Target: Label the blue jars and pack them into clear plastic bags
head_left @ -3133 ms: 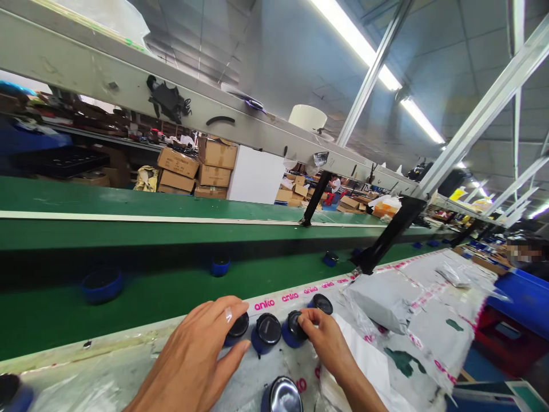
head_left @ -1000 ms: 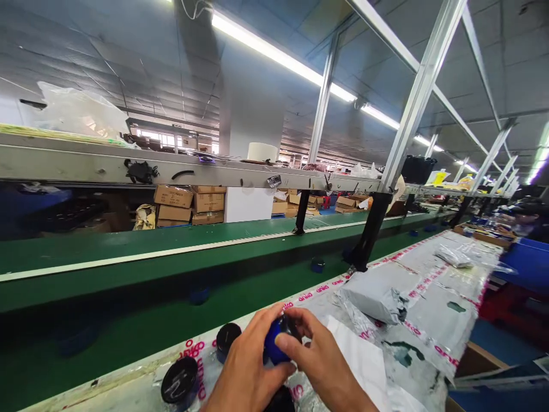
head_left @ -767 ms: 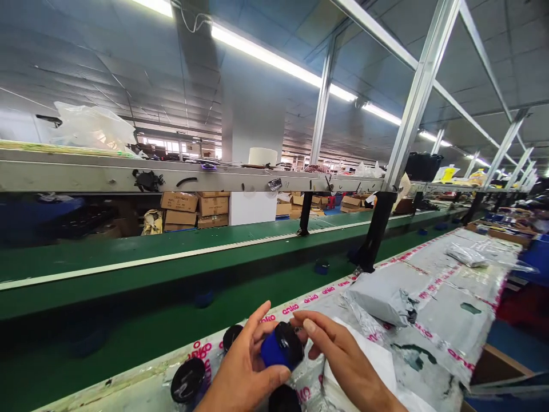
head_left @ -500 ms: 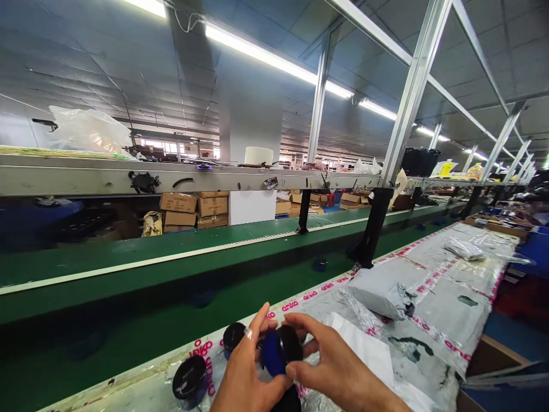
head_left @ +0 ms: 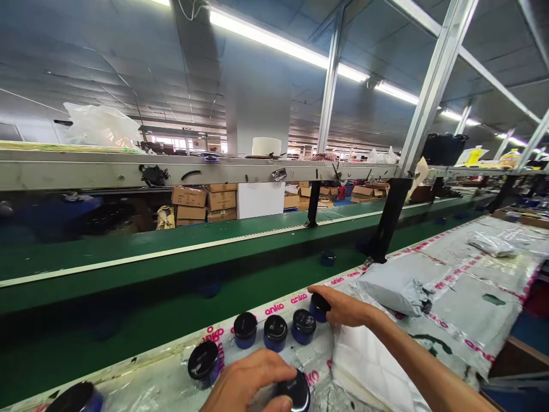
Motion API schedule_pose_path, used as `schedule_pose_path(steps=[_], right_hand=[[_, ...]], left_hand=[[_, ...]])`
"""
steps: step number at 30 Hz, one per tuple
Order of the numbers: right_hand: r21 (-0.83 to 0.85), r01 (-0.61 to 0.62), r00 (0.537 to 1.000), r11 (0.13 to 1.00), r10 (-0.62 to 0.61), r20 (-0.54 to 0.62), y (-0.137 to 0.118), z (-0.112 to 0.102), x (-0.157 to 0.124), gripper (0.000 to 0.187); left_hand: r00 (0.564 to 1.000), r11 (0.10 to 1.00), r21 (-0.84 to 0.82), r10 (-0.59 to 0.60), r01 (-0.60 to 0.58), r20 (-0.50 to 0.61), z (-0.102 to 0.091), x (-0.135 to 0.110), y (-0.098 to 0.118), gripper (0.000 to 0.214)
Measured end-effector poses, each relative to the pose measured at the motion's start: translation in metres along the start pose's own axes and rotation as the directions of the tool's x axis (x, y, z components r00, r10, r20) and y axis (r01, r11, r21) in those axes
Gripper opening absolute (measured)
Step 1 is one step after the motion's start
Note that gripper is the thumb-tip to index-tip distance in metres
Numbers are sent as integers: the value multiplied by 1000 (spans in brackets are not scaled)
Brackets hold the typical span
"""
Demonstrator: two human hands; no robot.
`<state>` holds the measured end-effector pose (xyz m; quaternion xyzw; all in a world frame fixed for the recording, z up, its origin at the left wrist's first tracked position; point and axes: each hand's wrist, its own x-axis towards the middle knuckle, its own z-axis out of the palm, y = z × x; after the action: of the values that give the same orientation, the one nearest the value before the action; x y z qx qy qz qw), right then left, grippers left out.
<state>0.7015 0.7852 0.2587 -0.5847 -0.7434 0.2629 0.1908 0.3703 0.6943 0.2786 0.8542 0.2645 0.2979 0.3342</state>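
Observation:
In the head view, my right hand reaches to the far end of a row and grips a small blue cylinder with a black top, standing on the plastic-covered bench. My left hand is low in the picture, thumb and fingers curled around another black-topped cylinder, whose lower part is cut off by the frame. Between the hands stand more of the same kind, upright and glossy: one cylinder, a second cylinder and a third cylinder. Another cylinder stands left of them.
A further cylinder is at the lower left. A white cloth lies beside my right forearm, with a grey plastic packet beyond. Past the bench edge runs a green conveyor carrying blue cylinders. A dark post rises near the edge.
My hands were together around one blue-and-black cylinder; now they are apart. The right has moved forward and right to the row's end, the left is on another cylinder. The view has shifted left.

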Motion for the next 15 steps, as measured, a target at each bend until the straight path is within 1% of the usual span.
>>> schedule_pose_path(steps=[2, 3, 4, 5, 6, 7, 9, 11, 12, 13, 15], right_hand=[[48, 11, 999, 999, -9, -47, -15, -4, -9, 76], [105, 23, 996, 994, -14, -86, -27, -5, -17, 68], [173, 40, 991, 984, -17, -131, -42, -5, -27, 57], [343, 61, 988, 937, -8, -153, -59, -3, -37, 48], [492, 67, 992, 868, -5, -128, -76, 2, -47, 43], [592, 54, 998, 804, -18, -65, -93, 8, -57, 39], [712, 44, 996, 701, -91, 27, -121, 23, -71, 32], [766, 7, 988, 642, -125, 95, -137, 35, -79, 25], [774, -8, 986, 633, -124, 111, -141, 40, -81, 23], [770, -19, 986, 638, -116, 121, -143, 43, -81, 22], [731, -19, 990, 682, -90, 110, -143, 45, -80, 19]], left_hand=[[997, 998, -50, 39, -35, 71, 1, 6, -1, 31], [994, 997, -70, 48, -41, 95, 1, 8, 0, 31], [992, 996, -80, 44, -35, 114, 1, 10, 1, 31], [991, 997, -80, 32, -21, 132, 2, 12, 3, 32], [990, 997, -73, 15, -5, 143, 2, 14, 6, 32], [989, 998, -63, 0, 9, 150, 2, 15, 9, 33], [988, 999, -36, -26, 32, 155, 2, 18, 16, 33], [990, 999, -16, -34, 36, 140, 3, 20, 21, 33], [992, 999, -11, -31, 33, 125, 4, 20, 23, 32], [994, 1000, -9, -24, 25, 106, 5, 20, 23, 32], [997, 1000, -10, -7, 7, 72, 8, 18, 21, 28]])
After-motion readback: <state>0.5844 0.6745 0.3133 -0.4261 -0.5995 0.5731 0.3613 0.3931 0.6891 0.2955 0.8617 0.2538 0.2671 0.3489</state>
